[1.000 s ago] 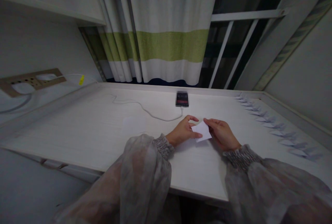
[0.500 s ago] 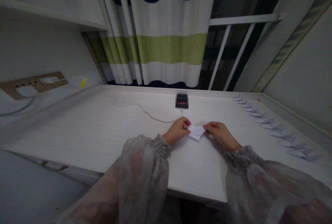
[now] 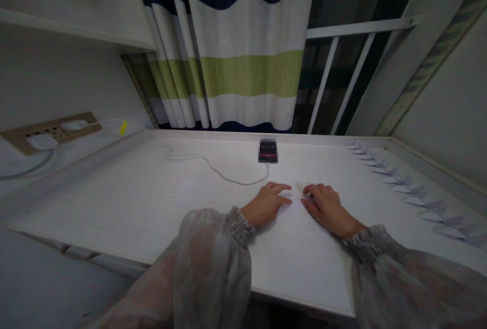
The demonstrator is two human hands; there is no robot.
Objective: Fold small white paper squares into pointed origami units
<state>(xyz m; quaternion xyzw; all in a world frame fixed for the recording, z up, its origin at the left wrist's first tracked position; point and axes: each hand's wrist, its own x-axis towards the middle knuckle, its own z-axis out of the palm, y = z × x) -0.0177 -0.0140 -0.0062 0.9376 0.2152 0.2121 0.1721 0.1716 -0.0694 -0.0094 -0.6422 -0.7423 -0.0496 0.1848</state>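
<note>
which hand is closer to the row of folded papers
Right. The right hand is to the left of the row of folded papers, with bare tabletop between; the left hand is farther left, on the far side of the right hand.

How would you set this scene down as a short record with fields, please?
Left hand: thumb and index finger parted, pointing toward the other hand
Right hand: fingers curled, grip unclear
Between hands: too pale and blurred to identify
Surface: white desk
Right side: row of folded paper pieces
Beyond hands: dark device, white cable at its near edge
Left wall: socket panel, plugs inserted
Background: striped curtain
</note>
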